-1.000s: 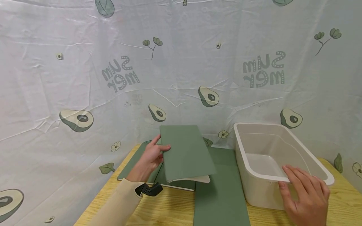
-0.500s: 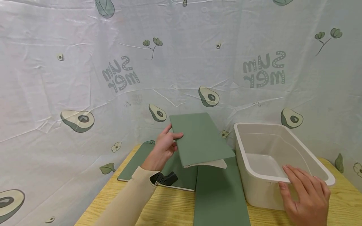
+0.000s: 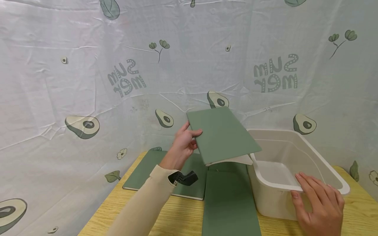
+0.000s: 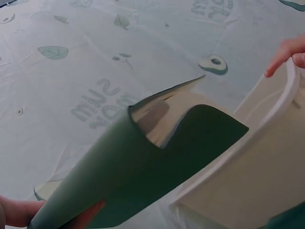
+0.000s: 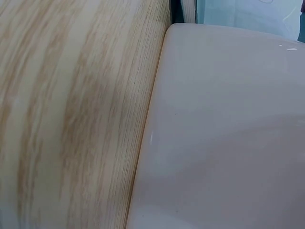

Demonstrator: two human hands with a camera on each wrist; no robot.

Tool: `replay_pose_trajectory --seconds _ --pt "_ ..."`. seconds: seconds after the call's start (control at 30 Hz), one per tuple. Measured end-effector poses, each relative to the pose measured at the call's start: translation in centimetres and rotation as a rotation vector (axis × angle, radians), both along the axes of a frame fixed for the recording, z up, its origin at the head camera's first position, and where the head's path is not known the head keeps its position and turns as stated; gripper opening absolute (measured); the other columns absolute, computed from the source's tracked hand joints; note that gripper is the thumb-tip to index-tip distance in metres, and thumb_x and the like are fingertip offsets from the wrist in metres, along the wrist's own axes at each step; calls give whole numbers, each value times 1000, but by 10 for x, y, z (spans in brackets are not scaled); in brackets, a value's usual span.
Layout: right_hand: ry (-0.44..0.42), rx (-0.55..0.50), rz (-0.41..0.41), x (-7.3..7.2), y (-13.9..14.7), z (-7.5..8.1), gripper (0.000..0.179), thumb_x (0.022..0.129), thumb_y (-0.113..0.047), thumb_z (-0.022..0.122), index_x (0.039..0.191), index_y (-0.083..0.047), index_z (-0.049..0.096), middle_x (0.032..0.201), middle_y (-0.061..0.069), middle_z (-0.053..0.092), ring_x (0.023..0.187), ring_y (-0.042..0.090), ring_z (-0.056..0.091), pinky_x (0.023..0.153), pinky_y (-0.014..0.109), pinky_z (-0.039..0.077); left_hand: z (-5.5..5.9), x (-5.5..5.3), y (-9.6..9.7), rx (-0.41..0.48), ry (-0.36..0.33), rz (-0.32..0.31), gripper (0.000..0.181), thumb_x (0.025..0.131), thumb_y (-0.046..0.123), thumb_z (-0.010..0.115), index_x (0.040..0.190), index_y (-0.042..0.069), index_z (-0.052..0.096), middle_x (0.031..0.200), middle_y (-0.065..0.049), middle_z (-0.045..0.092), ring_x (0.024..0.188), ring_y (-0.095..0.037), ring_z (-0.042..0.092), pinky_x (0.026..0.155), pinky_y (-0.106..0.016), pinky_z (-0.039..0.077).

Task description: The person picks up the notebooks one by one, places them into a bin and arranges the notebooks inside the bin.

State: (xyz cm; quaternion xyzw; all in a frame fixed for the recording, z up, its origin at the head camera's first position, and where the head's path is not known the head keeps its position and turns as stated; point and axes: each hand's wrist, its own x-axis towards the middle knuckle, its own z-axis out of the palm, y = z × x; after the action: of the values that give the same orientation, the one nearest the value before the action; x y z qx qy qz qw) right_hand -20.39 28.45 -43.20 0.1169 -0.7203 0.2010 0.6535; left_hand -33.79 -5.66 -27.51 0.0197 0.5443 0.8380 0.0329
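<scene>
My left hand [image 3: 184,143] grips a green hardcover book [image 3: 222,134] by its spine edge, thumb on the cover and fingers beneath. The book is raised and tilted, its far lower corner overlapping the left rim of the beige plastic bin [image 3: 260,178] in the head view. In the left wrist view its covers gape, showing cream pages [image 4: 178,112]. My right hand [image 3: 320,205] holds the bin's near rim, fingers over the inside and thumb on the outside. The right wrist view shows only the bin's smooth outer wall [image 5: 224,129] beside the wood table; that hand is hidden there.
Green books [image 3: 144,170] lie flat on the wooden table [image 3: 177,216] at the left. Further green covers [image 3: 231,203] lie in the middle, right beside the bin. A pale curtain [image 3: 189,72] printed with avocados and leaves hangs close behind the table.
My left hand has lifted the book up and to the right, from over the lying books toward the bin's left rim. The right hand and the bin have stayed put.
</scene>
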Motion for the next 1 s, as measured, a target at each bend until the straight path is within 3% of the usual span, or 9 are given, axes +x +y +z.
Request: replay_pose_trajectory --seconds 0.27,0.5,0.7,1.0 --pt "10 11 -9 -6 7 -10 57 104 -56 59 127 -8 79 134 8 76 136 19 63 124 26 27 -2 1 15 6 -23 -10 75 102 -6 61 167 24 37 143 -19 63 80 -15 75 71 -29 63" --pt "34 -2 -14 -8 5 -9 57 104 -56 60 125 -8 79 130 10 77 135 19 64 124 25 28 -13 -1 23 -76 -40 -56 68 101 -4 64 163 19 44 143 -18 65 80 -16 76 72 -31 64" --pt "14 -2 -16 -7 5 -10 57 104 -56 59 127 -8 79 134 8 75 137 18 62 124 26 28 -23 -4 28 -169 -19 -101 74 100 -5 65 166 17 37 143 -21 63 80 -18 74 66 -30 62" --pt "1 -1 -12 -5 2 -7 57 104 -55 59 128 -6 78 139 5 73 141 17 60 125 26 26 -28 -7 38 -239 23 -102 73 99 -5 67 163 16 39 137 -23 66 94 -26 76 88 -47 65"
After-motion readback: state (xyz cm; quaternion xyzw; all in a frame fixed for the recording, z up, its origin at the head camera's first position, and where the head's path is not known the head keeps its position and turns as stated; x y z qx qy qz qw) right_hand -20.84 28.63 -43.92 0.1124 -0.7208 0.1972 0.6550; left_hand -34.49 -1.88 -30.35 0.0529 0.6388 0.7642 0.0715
